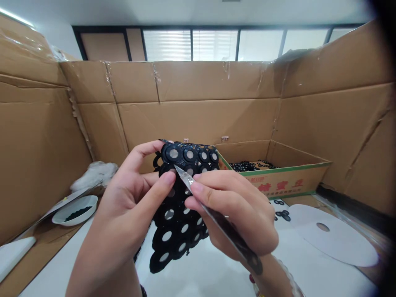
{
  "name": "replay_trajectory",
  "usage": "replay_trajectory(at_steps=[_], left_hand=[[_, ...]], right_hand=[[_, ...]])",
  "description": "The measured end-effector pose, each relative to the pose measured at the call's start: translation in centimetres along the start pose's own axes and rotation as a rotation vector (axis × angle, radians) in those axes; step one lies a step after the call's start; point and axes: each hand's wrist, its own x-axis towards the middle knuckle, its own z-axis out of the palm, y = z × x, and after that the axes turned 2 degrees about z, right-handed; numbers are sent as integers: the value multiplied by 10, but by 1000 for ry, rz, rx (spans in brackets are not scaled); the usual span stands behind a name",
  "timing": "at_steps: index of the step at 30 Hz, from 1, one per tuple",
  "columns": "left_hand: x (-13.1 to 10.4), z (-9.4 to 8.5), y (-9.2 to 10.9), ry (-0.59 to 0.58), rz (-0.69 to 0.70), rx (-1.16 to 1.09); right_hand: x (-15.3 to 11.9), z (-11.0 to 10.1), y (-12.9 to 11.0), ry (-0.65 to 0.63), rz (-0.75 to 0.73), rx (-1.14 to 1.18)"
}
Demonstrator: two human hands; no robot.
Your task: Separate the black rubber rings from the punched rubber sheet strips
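My left hand (130, 198) holds up a black rubber sheet (177, 222) of joined rings with round holes, thumb pressed on its front and index finger curled over the top left corner. My right hand (235, 210) grips a thin knife (216, 214) like a pen; its silver blade tip rests on the sheet just below the top row of rings, close to my left thumb. The sheet hangs down between both hands above a white table surface (216, 272).
A low cardboard box (278, 181) with several loose black rings stands behind to the right. A white bowl (76, 209) with dark bits sits at left, white wadding (94, 173) behind it. White paper sheets (337, 239) and loose rings (283, 214) lie at right. Tall cardboard walls (198, 107) surround the table.
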Motion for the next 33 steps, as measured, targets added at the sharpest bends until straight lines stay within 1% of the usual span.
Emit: replay_trajectory(at_steps=[3,6,10,13,17,20,22,25,30,33], left_hand=[[1,6,-1,-21,84,103],[5,11,-4,-41,173,219],[15,13,-15,-90,205,316],[22,14,-25,-146,192,365],[25,22,-35,-267,167,385],[27,27,-37,-273,130,329],[30,26,-36,-241,84,238],[36,21,-34,-220,5,141],[38,14,-31,-229,-57,100],[36,11,-30,-225,-82,103]], right_hand=[[-1,2,2,-4,-14,-38],[-6,5,6,21,-65,-138],[-13,10,17,78,-59,-321],[-15,10,26,74,-7,-328],[-10,0,40,21,107,-222],[-5,-6,50,-18,131,-118],[-3,-8,54,-35,87,-112],[-1,-8,56,-41,-19,-159],[1,-11,51,-123,-129,-259],[-1,-11,50,-105,-190,-304]])
